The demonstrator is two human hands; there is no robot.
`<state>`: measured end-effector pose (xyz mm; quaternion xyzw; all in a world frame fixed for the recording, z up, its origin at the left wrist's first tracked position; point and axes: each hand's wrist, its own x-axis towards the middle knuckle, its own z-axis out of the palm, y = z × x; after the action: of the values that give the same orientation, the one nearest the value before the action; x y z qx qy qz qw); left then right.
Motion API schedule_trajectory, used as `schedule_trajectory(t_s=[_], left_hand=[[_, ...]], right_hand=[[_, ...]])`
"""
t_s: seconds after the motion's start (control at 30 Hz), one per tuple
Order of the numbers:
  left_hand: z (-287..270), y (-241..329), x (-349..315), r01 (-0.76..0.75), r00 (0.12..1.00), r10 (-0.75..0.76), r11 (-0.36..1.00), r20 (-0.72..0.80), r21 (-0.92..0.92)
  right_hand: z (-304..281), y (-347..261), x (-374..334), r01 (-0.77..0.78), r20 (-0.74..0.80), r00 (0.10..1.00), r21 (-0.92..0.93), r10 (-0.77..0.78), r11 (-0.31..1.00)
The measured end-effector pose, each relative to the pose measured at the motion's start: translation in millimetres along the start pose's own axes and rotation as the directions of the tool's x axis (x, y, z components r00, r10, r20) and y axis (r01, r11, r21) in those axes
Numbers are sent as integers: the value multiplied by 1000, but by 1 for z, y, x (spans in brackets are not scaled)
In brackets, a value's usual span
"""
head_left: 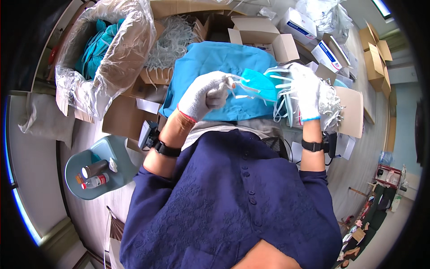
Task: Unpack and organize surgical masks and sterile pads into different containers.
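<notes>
While the turquoise folded fabric mask hangs above the right part of the smooth blue cloth, my left hand, in a white knitted glove, pinches the mask's thin white strap. My white-gloved right hand is blurred above the cloth's right edge; I cannot tell how it grips. Left of the cloth stands a plastic-lined cardboard box.

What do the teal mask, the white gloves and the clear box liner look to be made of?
Teal mask: probably nonwoven fabric, matt-looking, holding a curved shape.
White gloves: likely knitted yarn, fibre unclear, matt, with close-fitting cuffs.
Box liner: thin, glossy plastic film, see-through with creases and bright highlights.
</notes>
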<state>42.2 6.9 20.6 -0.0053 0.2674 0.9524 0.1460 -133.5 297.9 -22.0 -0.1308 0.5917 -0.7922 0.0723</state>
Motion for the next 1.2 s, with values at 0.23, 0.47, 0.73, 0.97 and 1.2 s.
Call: schedule_trajectory(t_s=[0.23, 0.47, 0.73, 0.97, 1.2], left_hand=[[15, 5, -9, 162, 976, -31, 772, -218, 614], [11, -2, -13, 32, 996, 50, 596, -77, 802], [13, -18, -9, 144, 984, -18, 667, -177, 731], [11, -48, 2, -60, 995, 102, 711, -19, 701], [19, -54, -24, 197, 979, -140, 852, -150, 486]], right_hand=[[125, -72, -45, 366, 614, 786, -552, 68, 749], [139, -31, -50, 529, 720, 694, -492, -19, 691], [132, -24, -64, 429, 495, 857, -527, -146, 734], [131, -35, -74, 151, 327, 943, -593, 65, 791], [87, -20, -48, -93, 149, 973, -437, 174, 895]])
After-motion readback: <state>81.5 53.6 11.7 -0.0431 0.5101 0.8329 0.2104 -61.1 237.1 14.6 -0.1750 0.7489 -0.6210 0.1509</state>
